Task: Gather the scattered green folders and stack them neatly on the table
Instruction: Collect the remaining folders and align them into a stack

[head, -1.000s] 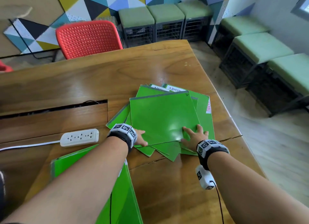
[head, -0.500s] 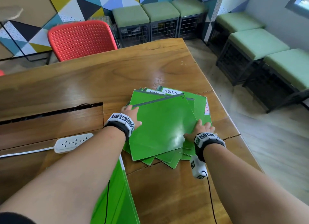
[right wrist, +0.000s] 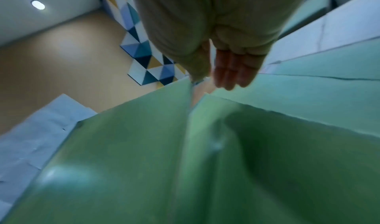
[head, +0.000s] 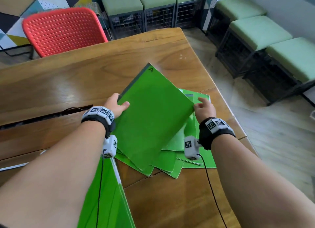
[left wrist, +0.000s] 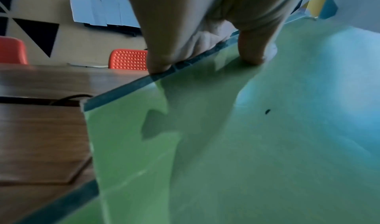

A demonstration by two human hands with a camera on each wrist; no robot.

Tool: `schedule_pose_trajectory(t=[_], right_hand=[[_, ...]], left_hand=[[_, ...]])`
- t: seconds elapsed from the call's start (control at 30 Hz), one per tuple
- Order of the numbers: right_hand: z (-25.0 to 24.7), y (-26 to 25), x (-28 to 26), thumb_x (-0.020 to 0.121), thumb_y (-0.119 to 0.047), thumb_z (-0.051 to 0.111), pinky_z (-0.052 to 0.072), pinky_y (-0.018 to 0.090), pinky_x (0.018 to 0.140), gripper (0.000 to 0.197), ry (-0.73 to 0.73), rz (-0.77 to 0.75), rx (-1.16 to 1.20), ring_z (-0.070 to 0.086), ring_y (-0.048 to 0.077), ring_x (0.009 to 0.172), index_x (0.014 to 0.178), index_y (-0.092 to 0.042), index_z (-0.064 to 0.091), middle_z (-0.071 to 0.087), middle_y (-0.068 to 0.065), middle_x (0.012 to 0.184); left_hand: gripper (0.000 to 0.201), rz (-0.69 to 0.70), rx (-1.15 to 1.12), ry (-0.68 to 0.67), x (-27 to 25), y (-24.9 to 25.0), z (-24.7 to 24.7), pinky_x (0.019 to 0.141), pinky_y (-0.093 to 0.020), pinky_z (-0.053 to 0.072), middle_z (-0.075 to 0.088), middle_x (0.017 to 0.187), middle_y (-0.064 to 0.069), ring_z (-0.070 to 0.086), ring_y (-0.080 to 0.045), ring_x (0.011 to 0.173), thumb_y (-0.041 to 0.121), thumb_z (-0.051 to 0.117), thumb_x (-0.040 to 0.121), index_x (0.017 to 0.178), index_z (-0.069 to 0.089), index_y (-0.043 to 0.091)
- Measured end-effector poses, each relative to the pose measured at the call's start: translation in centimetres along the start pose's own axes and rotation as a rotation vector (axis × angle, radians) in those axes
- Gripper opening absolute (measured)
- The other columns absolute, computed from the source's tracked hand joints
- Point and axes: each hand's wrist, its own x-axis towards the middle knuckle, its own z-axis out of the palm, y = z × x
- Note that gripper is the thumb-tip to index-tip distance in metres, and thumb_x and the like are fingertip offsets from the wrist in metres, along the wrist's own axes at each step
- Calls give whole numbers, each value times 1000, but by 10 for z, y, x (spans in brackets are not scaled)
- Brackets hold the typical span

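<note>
Change: the top folder (head: 153,115), flat on the pile half a second ago, now tilts up off it.
Pile (head: 180,152): fanned on the table (head: 81,77).
Left hand (head: 115,106): pinches folder's left edge.
Right hand (head: 203,109): fingers straight at folder's right edge.

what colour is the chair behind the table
Red, with a perforated back; the head view shows it best.
</note>
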Motion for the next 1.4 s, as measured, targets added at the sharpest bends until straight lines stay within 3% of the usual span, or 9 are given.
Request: schedule_pose_trajectory(t=[0.17, 0.33, 0.47, 0.57, 0.7, 0.9, 1.0, 1.17, 1.4], right_hand=[[34, 35, 1, 88, -14, 62, 56, 43, 84, 38, -194, 294, -243, 62, 29, 96, 123, -8, 47, 61, 12, 113], [19, 8, -4, 93, 0, 44, 59, 38, 70, 46, -186, 163, -18, 63, 23, 77, 136, -14, 48, 61, 13, 116], [-18, -30, -18, 96, -10, 51, 57, 49, 71, 26, -182, 73, 354, 65, 26, 65, 100, -29, 68, 71, 10, 88], [-36, -53, -30, 93, -8, 59, 59, 43, 64, 25, -225, 32, 534, 66, 23, 58, 80, -26, 69, 74, 9, 80], [-31, -51, -21, 93, -12, 60, 56, 28, 69, 19, -57, -83, 432, 67, 12, 76, 107, -19, 71, 73, -2, 91], [14, -2, -26, 93, -9, 55, 54, 26, 70, 52, -199, 150, -60, 62, 15, 86, 143, -10, 41, 53, 9, 136], [40, 11, -33, 95, -16, 53, 55, 34, 82, 40, -213, 290, -79, 62, 25, 102, 132, -2, 49, 57, 14, 129], [53, 4, -30, 99, -42, 38, 51, 31, 84, 42, -248, 380, 102, 53, 19, 76, 75, -9, 49, 57, 12, 98], [53, 12, -17, 83, -38, 64, 52, 36, 82, 47, -273, 446, -132, 59, 25, 96, 117, -8, 53, 57, 12, 116]], left_hand=[[60, -71, 18, -48, -3, -16, -24, 101, -39, 38, 43, 144, -16, 46, -32, 129, 39, 53, 94, 140, 33, 4], [63, -25, 85, -63, -4, -6, -35, 103, -37, 36, 38, 147, -17, 42, -32, 131, 38, 52, 95, 141, 31, 2], [78, 68, 29, -60, -2, 4, -47, 119, -38, 19, 18, 157, -12, 21, -28, 145, 45, 54, 90, 149, 23, 5], [81, 55, -39, -67, -6, 3, -52, 112, -41, 33, 40, 147, -14, 39, -29, 135, 55, 62, 80, 140, 36, 8], [56, 37, -133, 126, -14, -2, -55, 87, -33, 41, 54, 120, -7, 54, -26, 108, 37, 64, 87, 130, 40, 10], [82, -197, -139, 48, -30, -17, -45, 115, -46, 25, 19, 159, -8, 24, -29, 145, 44, 56, 92, 152, 12, 10], [81, -259, -86, -75, -38, -17, -18, 115, -45, 25, 18, 159, -9, 24, -29, 145, 45, 53, 93, 152, 12, 9], [70, -295, 30, -194, -51, -10, 31, 106, -40, 37, 28, 154, -14, 37, -33, 138, 35, 51, 96, 149, 18, 3], [58, -332, 149, -166, -62, 4, 59, 102, -41, 39, 27, 146, -17, 45, -33, 126, 38, 49, 94, 139, 33, 5]])
